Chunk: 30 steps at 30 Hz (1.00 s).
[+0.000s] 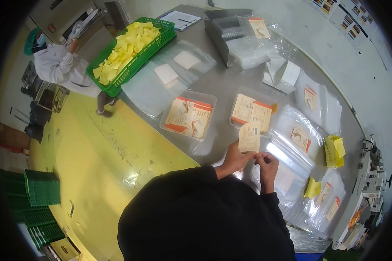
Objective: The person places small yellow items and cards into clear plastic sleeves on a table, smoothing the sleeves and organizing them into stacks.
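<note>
My left hand (pixel 236 158) holds a cream printed card (pixel 249 137) upright by its lower end. At the card's lower right corner, the fingertips of my right hand (pixel 268 165) are pinched together, close to my left thumb. Just beyond the card stands a clear plastic tub (pixel 234 124) with two stacks of similar cards (pixel 262 115). To its left is another clear tub (pixel 212 122), filled with red-edged printed cards (pixel 189 115). Clear plastic bags (pixel 287 153) lie beside and under my right hand.
A green crate (pixel 140 58) of yellow pieces (pixel 127 49) sits at the table's left edge. Flat bags (pixel 150 91), a metal holder (pixel 217 39), a white folded carton (pixel 282 75) and a yellow container (pixel 334 151) surround the tubs. A sealing machine (pixel 356 192) lines the right. One person (pixel 58 65) stands far left.
</note>
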### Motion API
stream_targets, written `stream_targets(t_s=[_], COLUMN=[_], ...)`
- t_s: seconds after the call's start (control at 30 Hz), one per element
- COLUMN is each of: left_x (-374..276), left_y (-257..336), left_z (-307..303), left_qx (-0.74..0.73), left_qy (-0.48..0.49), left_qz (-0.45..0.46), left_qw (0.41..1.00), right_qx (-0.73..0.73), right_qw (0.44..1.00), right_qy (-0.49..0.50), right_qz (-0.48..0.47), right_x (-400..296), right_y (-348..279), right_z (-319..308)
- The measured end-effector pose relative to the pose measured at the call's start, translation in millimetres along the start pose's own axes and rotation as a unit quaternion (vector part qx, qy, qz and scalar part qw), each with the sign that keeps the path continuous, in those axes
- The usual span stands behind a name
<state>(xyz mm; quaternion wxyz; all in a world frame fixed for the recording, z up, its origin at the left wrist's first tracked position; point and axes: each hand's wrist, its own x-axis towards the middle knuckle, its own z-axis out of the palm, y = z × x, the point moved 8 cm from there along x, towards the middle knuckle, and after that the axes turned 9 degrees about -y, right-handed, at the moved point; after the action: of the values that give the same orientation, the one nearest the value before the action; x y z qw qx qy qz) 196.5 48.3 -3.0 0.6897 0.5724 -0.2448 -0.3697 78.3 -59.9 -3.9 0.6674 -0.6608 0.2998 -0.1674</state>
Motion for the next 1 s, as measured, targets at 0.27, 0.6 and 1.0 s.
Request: stream_targets(t_s=[0.27,0.6,1.0], left_x=[-4,-2,-4], left_y=[2,19,30], left_z=[11,7,-11], left_qx=[0.175,0.132,0.148], left_qy=[-0.002,0.006,0.017], left_qz=[0.041,0.073,0.143], left_qw=[0.984,0.989,0.978], right_qx=[-0.007,0.064,0.096], right_qw=[0.997,0.997,0.995], right_qy=[0.069,0.033,-0.032], right_qz=[0.019,0.024,0.022], right_x=[-6,-10,-2], right_y=[12,5,8], right_z=[-4,1,13])
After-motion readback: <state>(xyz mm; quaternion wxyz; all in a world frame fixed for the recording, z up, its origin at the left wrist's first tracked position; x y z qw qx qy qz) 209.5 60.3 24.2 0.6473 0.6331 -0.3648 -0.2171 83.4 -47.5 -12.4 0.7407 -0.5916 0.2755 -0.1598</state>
